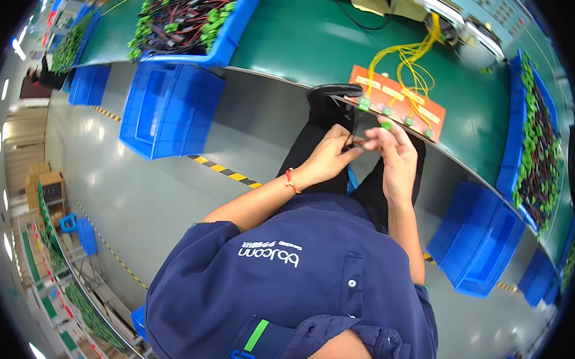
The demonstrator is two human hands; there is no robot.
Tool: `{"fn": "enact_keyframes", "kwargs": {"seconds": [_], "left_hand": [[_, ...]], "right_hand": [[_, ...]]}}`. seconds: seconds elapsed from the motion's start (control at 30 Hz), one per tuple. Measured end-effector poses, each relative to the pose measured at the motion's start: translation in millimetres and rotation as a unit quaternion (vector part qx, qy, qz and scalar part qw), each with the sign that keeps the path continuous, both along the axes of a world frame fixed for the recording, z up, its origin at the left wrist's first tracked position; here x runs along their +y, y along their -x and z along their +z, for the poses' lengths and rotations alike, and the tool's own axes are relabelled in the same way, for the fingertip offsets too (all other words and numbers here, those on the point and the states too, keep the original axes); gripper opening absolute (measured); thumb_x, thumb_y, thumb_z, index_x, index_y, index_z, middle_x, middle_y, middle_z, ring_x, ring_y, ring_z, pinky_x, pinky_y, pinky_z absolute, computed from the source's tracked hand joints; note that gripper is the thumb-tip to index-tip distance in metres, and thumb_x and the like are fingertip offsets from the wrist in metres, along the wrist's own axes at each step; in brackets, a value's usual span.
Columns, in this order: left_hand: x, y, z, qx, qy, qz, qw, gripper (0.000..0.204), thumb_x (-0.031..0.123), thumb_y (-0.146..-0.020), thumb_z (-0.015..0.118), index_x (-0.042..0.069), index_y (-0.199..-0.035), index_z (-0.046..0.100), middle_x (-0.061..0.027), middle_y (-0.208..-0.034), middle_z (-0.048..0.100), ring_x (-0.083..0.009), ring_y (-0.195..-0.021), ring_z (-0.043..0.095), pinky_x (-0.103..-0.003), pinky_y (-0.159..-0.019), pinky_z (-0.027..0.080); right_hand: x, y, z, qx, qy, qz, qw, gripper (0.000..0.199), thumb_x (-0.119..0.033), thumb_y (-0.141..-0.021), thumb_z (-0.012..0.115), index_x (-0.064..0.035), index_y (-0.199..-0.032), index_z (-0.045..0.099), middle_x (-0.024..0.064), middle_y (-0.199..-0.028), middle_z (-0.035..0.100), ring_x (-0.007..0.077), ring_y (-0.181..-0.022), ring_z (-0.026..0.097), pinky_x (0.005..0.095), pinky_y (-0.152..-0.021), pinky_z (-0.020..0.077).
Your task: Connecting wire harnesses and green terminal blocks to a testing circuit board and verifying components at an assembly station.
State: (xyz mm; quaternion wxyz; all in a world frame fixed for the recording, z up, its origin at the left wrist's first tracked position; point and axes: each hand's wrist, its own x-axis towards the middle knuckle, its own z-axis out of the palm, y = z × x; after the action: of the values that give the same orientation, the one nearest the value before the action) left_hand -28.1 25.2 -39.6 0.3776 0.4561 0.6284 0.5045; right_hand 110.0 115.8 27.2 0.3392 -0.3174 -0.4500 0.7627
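My left hand [330, 153] is closed in a pinch on a thin dark cable [356, 129], just off the front edge of the table. Beside it my right hand [395, 154] has its fingers curled around a small green connector [386, 125], with the hands almost touching. Much of the cable between them is hidden by the fingers. Right beyond my hands, an orange board [433, 112] lies at the table edge, bearing a row of green sockets [408, 120] and pale labels. Yellow wires [413, 55] run from the board to a machine [444, 9] at the back.
On the green tabletop [288, 38], a blue bin [215, 57] at left and another blue bin [514, 144] at right hold many cables with green connectors. Blue crates [169, 114] hang below the table edge on both sides. A black object [329, 95] juts out beside the board.
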Motion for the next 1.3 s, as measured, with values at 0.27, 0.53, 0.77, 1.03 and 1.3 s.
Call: {"fn": "enact_keyframes", "kwargs": {"seconds": [0.27,0.53,0.77,1.03,1.3], "left_hand": [[-7.2,-1.4,15.8,-0.016,0.104,-0.019,0.994,0.031,0.026,-0.088,0.072,-0.003,-0.093,0.062,-0.0086,-0.072,0.054,-0.0175,-0.062,0.052,-0.033,-0.060,0.044],[-17.3,-14.5,-15.6,-0.226,0.171,-0.149,0.947,0.020,0.013,-0.098,0.056,0.000,-0.112,0.061,-0.0060,-0.100,0.068,-0.0111,-0.087,0.061,-0.027,-0.082,0.050],[-13.1,-20.2,1.9,-0.320,0.208,-0.149,0.912,0.025,0.015,-0.095,0.062,0.002,-0.116,0.064,-0.0036,-0.095,0.068,-0.0087,-0.084,0.061,-0.025,-0.078,0.049],[-7.2,-17.7,6.7,-0.372,0.156,-0.116,0.908,0.020,0.013,-0.091,0.069,0.002,-0.108,0.067,-0.0001,-0.095,0.068,-0.0059,-0.087,0.059,-0.024,-0.080,0.046],[-10.3,-18.1,13.0,-0.390,0.164,-0.120,0.898,0.025,0.012,-0.088,0.074,0.003,-0.111,0.068,0.0015,-0.096,0.068,-0.0041,-0.088,0.058,-0.023,-0.082,0.046]], "right_hand": [[1.3,7.0,-0.5,0.071,0.095,0.058,0.991,0.031,-0.021,-0.102,0.049,0.0023,-0.120,0.061,0.0020,-0.082,0.057,0.0098,-0.074,0.054,0.0249,-0.075,0.0456],[19.2,14.6,4.1,0.019,0.094,0.109,0.989,0.023,-0.017,-0.094,0.043,-0.0014,-0.086,0.058,-0.0060,-0.063,0.034,0.0061,-0.059,0.030,0.0223,-0.058,0.0286],[24.8,13.0,-9.0,0.080,0.148,0.114,0.979,0.024,-0.018,-0.092,0.042,-0.0049,-0.074,0.052,-0.0048,-0.062,0.035,0.0054,-0.056,0.029,0.0223,-0.054,0.0260],[26.7,11.7,-1.0,0.122,0.238,0.150,0.952,0.024,-0.019,-0.091,0.040,-0.0079,-0.069,0.042,-0.0047,-0.059,0.030,0.0068,-0.051,0.027,0.0229,-0.053,0.0261],[33.3,12.5,-3.3,0.104,0.212,0.150,0.960,0.023,-0.018,-0.089,0.040,-0.0104,-0.068,0.038,-0.0059,-0.058,0.028,0.0063,-0.049,0.025,0.0245,-0.054,0.0268]]}}
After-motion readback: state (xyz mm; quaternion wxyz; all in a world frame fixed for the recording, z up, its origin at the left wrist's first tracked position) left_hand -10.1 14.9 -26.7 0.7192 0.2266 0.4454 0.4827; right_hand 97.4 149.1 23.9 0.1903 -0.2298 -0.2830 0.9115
